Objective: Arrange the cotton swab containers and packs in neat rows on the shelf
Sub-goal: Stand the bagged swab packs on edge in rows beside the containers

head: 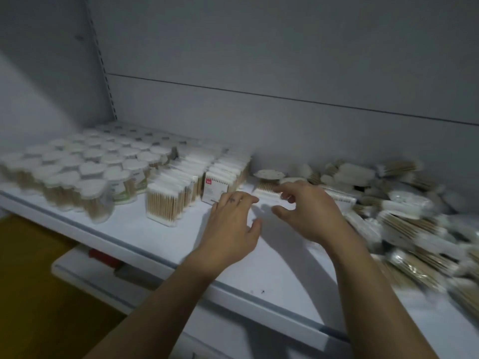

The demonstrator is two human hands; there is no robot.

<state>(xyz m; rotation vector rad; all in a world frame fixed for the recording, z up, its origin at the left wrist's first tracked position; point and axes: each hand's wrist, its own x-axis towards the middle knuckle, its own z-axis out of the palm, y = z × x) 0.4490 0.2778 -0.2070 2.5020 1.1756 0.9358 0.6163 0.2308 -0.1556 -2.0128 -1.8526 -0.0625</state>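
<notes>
Leftward, the front swab pack (162,203) stands upright, long axis vertical.

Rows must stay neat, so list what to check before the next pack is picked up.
1. Left hand empty: ok.
2. Right hand empty: ok.
3. Flat pack by the right fingertips, within reach: ok.
4. Standing pack rows upright: ok.
5. Bare shelf space in front of the rows: ok.
6. Loose pile on the right sorted: not ok, jumbled.
</notes>
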